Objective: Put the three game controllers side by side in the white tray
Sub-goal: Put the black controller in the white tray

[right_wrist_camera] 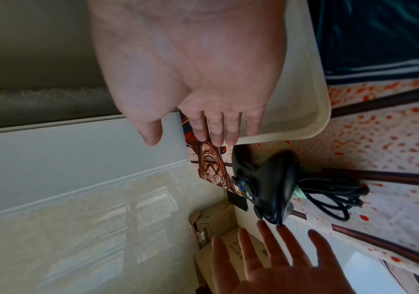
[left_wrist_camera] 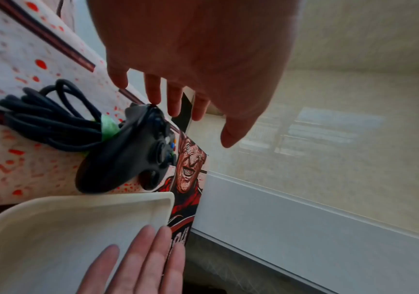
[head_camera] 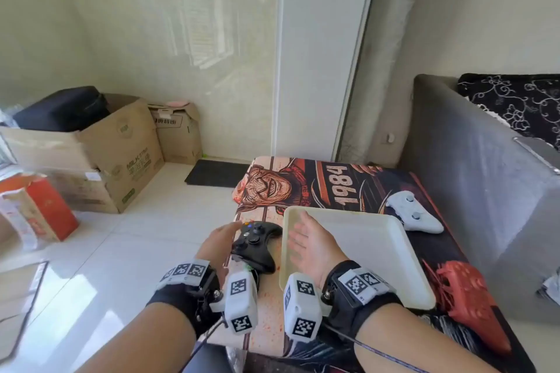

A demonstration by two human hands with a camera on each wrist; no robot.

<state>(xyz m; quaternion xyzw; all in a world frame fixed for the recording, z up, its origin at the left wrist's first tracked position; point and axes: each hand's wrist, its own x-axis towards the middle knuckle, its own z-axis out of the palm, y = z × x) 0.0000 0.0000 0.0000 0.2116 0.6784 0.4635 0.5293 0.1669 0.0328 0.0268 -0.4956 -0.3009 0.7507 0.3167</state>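
A black wired controller [head_camera: 257, 244] lies on the printed mat just left of the white tray [head_camera: 363, 248]. My left hand [head_camera: 222, 235] is open at the controller's left end, and in the left wrist view one fingertip [left_wrist_camera: 153, 99] touches the black controller [left_wrist_camera: 132, 151]. My right hand [head_camera: 303, 236] hovers open, fingers straight, over the tray's left side. A white controller [head_camera: 413, 212] lies beyond the tray's far right corner. A red controller [head_camera: 466, 291] lies on the mat at the tray's right. The tray holds nothing.
The black controller's coiled cable [left_wrist_camera: 47, 123], bound with a green tie, lies beside it on the mat [head_camera: 321, 179]. A grey sofa [head_camera: 485, 185] borders the table on the right. Cardboard boxes [head_camera: 115, 154] stand on the floor at the left.
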